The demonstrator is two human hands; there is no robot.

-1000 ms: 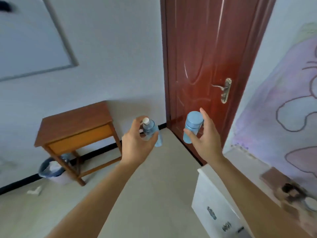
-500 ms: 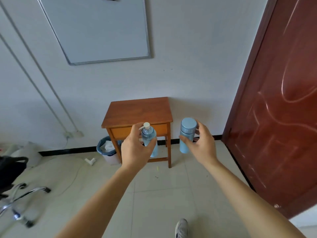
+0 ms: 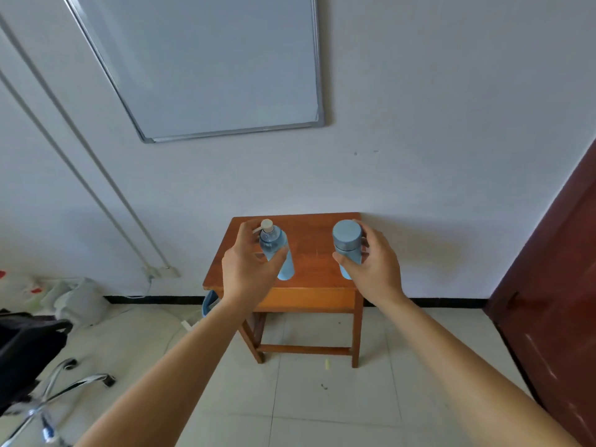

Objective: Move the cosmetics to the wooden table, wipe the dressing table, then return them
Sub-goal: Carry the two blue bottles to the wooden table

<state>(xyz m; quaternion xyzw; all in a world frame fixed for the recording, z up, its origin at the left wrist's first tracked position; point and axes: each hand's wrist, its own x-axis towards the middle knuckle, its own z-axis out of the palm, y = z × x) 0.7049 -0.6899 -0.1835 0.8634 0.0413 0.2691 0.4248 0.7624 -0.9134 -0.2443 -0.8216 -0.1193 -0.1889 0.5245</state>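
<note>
Presently, far left of the table [image 3: 314, 253], a black chair [image 3: 29, 356] on a chrome base stands on the tiles, with pale bags [image 3: 74, 301] against the wall beyond it. A whiteboard [image 3: 209, 66] hangs on the wall above and left of the table. A blue bin [image 3: 209, 305] shows partly behind the table's left leg. The left hand [image 3: 248, 272] grips a clear blue pump bottle [image 3: 276, 253], fingers and thumb curled round its upper body, over the left half of the tabletop. This bottle is upright, leaning slightly; whether its base touches the wood cannot be told. The right hand [image 3: 375, 269] grips a pale blue capped bottle [image 3: 346, 241] just below the cap, over the right half of the tabletop; contact with the wood likewise cannot be told. The two bottles are apart, with bare tabletop between them. A dark red door [image 3: 554, 285] stands right of the table.
</note>
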